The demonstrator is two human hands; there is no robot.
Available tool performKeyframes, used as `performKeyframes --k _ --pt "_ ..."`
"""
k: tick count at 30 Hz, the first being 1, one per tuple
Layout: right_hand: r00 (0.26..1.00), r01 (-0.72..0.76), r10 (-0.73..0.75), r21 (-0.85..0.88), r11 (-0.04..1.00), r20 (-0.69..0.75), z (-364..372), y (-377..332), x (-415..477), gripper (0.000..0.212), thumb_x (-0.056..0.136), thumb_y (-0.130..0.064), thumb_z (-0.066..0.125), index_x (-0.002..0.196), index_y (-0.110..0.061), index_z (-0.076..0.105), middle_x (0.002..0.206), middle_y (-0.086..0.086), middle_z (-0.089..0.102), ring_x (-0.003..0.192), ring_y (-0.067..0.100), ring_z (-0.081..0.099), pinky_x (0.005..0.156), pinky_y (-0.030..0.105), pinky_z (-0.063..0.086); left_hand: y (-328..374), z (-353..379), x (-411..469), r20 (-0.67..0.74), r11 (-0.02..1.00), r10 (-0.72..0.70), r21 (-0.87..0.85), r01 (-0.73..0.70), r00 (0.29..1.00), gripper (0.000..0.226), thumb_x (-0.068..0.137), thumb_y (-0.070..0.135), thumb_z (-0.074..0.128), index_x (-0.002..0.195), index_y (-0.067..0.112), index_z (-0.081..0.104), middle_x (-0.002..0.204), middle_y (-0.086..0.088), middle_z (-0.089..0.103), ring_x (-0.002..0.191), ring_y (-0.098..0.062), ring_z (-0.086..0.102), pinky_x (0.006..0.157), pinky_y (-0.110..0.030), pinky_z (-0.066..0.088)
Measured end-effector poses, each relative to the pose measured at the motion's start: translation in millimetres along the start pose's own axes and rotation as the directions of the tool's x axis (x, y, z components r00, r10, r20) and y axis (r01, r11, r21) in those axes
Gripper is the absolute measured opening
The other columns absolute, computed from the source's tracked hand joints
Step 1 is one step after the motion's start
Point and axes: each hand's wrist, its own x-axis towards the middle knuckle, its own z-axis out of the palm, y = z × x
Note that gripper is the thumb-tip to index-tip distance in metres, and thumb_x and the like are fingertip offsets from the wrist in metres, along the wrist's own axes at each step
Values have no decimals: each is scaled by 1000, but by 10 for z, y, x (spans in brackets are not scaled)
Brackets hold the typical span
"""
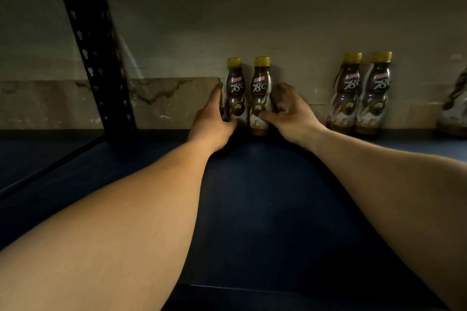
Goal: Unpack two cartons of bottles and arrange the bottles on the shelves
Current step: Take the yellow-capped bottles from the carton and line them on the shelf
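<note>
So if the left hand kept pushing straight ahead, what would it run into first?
The left hand holds the left bottle; going on, that bottle would meet the wall just behind it, though the gap left is hard to judge.

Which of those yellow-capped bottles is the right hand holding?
The second bottle from the left: the right hand grips its lower half. The left hand holds its left neighbour; the two farther right stand untouched.

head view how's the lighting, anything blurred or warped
Head view: dim, yellowish light, dark shelf board almost black; labels on the middle bottle pair are readable; the bottle at the right edge is smeared; wide-angle tilts the black upright.
</note>
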Motion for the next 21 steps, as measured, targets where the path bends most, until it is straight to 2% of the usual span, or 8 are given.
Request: performKeyframes --k 3,7,10,12,15,16,18,21 --pt "1000 13 -14 -45 999 -13 4 -13 -9 101 76 -44 85 157 -26 28 138 -2 59 124 17 57 107 39 48 -3 -4 -11 -1 1000 3 1 -3 1000 88 90 31 74 156 41 17 145 6 52 129 -16 52 108 -41 44" --pt "1000 19 -19 -3 1000 -4 1 -27 -32 97 79 -44 83 157 -27 27 139 -7 58 122 12 55 98 28 44 4 -5 -4 0 1000 -6 -10 6 1000 86 92 25 71 156 41 16 144 4 52 131 -17 51 101 -33 40" --pt "1000 14 -14 -2 1000 -9 -17 -28 -27 93 83 -33 80 158 -27 26 140 -3 58 123 14 56 103 31 46 13 -17 -18 1 1000 13 -16 -13 1000 83 93 26 71 156 40 19 142 6 53 129 -14 51 95 -30 38" --pt "999 27 -28 -53 998 -19 -20 -28 -38 95 81 -33 83 157 -26 27 129 -2 62 116 16 60 102 34 49 25 -22 -35 5 999 40 -23 -40 999 78 93 28 71 154 39 24 137 11 54 121 -7 49 94 -29 38" --pt "998 45 -49 -84 995 -48 -9 -15 -46 93 78 -41 86 152 -29 31 107 -7 62 97 11 61 87 29 51 36 -23 -48 8 999 32 -23 -32 999 80 93 28 71 155 36 23 132 15 51 118 -5 46 94 -27 36" --pt "998 47 -50 -65 997 -47 -2 -15 -45 91 78 -43 85 151 -30 32 111 -8 63 99 10 61 86 27 50 32 -20 -42 6 999 25 -25 -25 1000 81 93 27 71 156 36 22 137 13 51 123 -8 48 96 -27 37" --pt "999 40 -40 -11 999 -31 11 -7 -39 85 83 -41 80 152 -32 31 129 -6 62 112 12 61 93 27 49 26 -18 -32 5 999 17 -29 -17 1000 79 92 26 72 155 35 25 141 10 52 129 -13 49 99 -29 39" --pt "999 47 -47 -9 999 -11 30 15 -16 88 83 -36 79 155 -31 30 138 -3 61 120 14 60 106 39 51 16 -22 -24 2 999 21 -36 -21 1000 70 91 27 73 149 35 35 123 18 53 115 -6 51 94 -27 39"
